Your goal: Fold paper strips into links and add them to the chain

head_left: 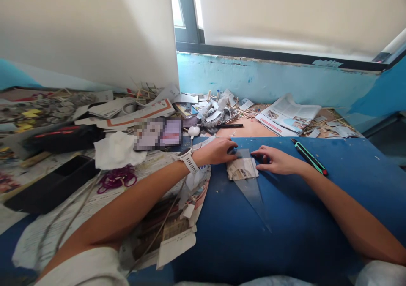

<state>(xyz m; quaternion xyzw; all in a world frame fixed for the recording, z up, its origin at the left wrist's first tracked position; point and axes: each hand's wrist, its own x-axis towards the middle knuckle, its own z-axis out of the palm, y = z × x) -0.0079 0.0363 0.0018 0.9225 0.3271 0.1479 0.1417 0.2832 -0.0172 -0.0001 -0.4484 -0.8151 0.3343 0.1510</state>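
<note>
2 hands rest on a big blue sheet [285,218] that covers the surface. The left hand [218,151] lies flat, its fingers [231,147] spread a little and pressing down on the top of a see-through triangle ruler [253,193]. The right hand [275,159] is just beside it, its fingers [258,155] bent and touching the edge of a small piece of paper [242,169]. Neither hand is closed around anything. The paper lies on the blue sheet between the 2 hands, partly under the ruler, and the ruler's long point runs toward the person.

Near the right wrist, a green and black cutter [309,157] lies on the sheet, close but not touching. In front of the arms the blue sheet is bare, so there is lots of open room. The left edge of the sheet meets a pile of torn newspaper [177,231]. Beyond it sit a white cloth [116,151], a purple cord [117,178] and a black tray [50,184]. Far behind the hands, scraps and sticks [218,113] crowd up to the blue wall [269,79]. A folded newspaper [287,115] lies there too.
</note>
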